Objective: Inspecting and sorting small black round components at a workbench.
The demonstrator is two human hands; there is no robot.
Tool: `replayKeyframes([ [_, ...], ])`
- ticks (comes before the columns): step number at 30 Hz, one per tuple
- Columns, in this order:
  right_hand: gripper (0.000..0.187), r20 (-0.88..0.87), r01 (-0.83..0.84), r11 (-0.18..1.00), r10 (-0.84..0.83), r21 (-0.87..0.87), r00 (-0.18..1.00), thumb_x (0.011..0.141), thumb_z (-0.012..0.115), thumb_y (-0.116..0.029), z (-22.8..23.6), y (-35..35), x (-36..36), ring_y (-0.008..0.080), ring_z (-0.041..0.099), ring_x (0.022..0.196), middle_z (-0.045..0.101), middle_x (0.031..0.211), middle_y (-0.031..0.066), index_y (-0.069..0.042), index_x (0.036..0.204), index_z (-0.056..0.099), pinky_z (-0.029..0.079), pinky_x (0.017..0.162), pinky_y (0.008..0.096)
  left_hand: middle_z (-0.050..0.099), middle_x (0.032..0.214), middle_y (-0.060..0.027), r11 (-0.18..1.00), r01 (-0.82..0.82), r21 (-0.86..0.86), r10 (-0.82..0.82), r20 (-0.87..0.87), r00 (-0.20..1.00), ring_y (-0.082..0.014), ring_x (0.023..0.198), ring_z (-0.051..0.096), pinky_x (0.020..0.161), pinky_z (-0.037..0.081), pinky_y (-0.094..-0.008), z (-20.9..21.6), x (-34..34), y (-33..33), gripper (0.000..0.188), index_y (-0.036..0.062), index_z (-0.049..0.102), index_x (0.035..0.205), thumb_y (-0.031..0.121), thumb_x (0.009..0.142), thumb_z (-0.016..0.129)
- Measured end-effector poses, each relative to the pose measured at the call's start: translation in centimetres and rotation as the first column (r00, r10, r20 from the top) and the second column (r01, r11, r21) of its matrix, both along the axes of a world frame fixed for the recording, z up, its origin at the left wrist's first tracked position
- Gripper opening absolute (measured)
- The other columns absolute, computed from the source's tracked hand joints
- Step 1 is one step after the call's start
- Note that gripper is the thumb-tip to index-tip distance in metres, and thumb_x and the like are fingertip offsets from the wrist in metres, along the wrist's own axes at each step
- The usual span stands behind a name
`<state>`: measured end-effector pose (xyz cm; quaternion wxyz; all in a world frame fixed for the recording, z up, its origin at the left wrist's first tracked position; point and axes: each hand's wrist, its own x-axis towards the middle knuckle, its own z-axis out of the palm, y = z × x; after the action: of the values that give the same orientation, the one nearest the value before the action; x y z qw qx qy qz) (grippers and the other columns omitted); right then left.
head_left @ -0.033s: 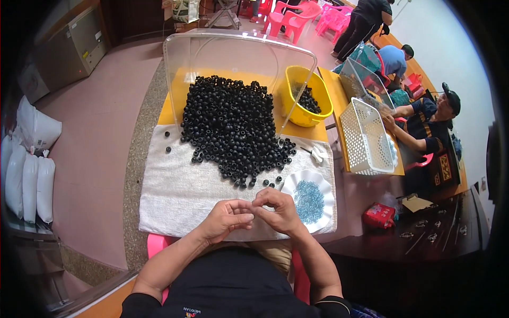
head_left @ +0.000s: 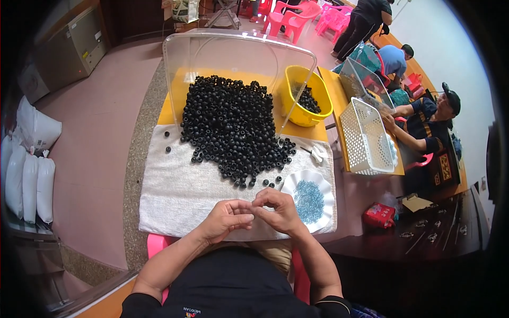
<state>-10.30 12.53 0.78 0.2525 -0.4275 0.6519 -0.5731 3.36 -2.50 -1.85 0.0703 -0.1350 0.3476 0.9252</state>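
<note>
My left hand [head_left: 227,218] and my right hand [head_left: 279,212] meet over the near edge of the white cloth [head_left: 175,193], thumbs and fingers pinched with the fingertips almost touching. Whatever sits between them is too small to make out. Beside my right hand stands a white scalloped dish [head_left: 327,197] with small clear-blue pieces [head_left: 308,201] in it. Beyond my hands spreads a large heap of black round beads with holes [head_left: 230,124], spilling from a clear plastic bin [head_left: 175,69] onto the cloth. A few loose beads [head_left: 272,184] lie near the dish.
A yellow basin [head_left: 313,117] holding more black pieces stands at the far right of the table. Near it lies a small white-handled tool [head_left: 318,154]. Rightward, a person [head_left: 424,124] sits at another table with a white perforated basket [head_left: 366,140]. White sacks [head_left: 29,180] stand at left.
</note>
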Motion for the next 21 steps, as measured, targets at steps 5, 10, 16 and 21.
replayKeyframes([
  [5, 0.008, 0.097, -0.050, 0.994, 0.041, 0.094, 0.994, 0.082, 0.070, -0.003, 0.4, 0.3, -0.1, 0.0097, 0.059, 0.076, 0.064, 0.085, 0.0058, 0.001, 0.089, 0.069, 0.048, 0.068, 0.0246, 0.067, 0.096, -0.0069, 0.996, 0.039, -0.077, -0.043, -0.061, 0.997, -0.0129, 0.084, 0.066, 0.078, 0.056, -0.0288, -0.5, 0.0, 0.1, 0.029, -0.0026, 0.061, 0.116, 0.005, 0.089, 0.068],
  [10, 0.006, 0.105, -0.117, 0.975, 0.098, 0.189, 0.990, 0.084, 0.069, 0.002, 0.8, 0.7, -0.3, 0.0078, 0.060, 0.081, 0.062, 0.092, 0.0044, 0.001, 0.090, 0.068, 0.048, 0.070, 0.0214, 0.067, 0.096, -0.0080, 0.989, 0.061, -0.133, -0.071, -0.067, 0.995, -0.0138, 0.085, 0.066, 0.078, 0.056, -0.0292, -0.9, 0.1, 0.2, 0.029, -0.0041, 0.061, 0.115, 0.005, 0.089, 0.068],
  [16, 0.007, 0.191, -0.134, 0.968, 0.094, 0.211, 0.977, 0.085, 0.069, 0.002, 1.1, 1.0, -0.3, 0.0093, 0.061, 0.085, 0.063, 0.095, 0.0050, 0.002, 0.092, 0.068, 0.049, 0.074, 0.0231, 0.067, 0.097, -0.0082, 0.984, 0.079, -0.158, -0.087, -0.048, 0.995, -0.0140, 0.086, 0.066, 0.078, 0.056, -0.0299, -1.1, 0.1, 0.2, 0.027, -0.0040, 0.061, 0.114, 0.005, 0.089, 0.068],
  [21, 0.011, 0.260, -0.161, 0.979, 0.123, 0.127, 0.958, 0.086, 0.069, 0.002, 0.9, 1.0, -0.4, 0.0114, 0.062, 0.087, 0.063, 0.097, 0.0065, 0.003, 0.096, 0.069, 0.049, 0.077, 0.0241, 0.067, 0.096, -0.0078, 0.979, 0.057, -0.194, -0.068, -0.052, 0.996, -0.0138, 0.085, 0.066, 0.077, 0.056, -0.0298, -0.8, -0.1, 0.2, 0.024, -0.0028, 0.063, 0.111, 0.004, 0.089, 0.068],
])
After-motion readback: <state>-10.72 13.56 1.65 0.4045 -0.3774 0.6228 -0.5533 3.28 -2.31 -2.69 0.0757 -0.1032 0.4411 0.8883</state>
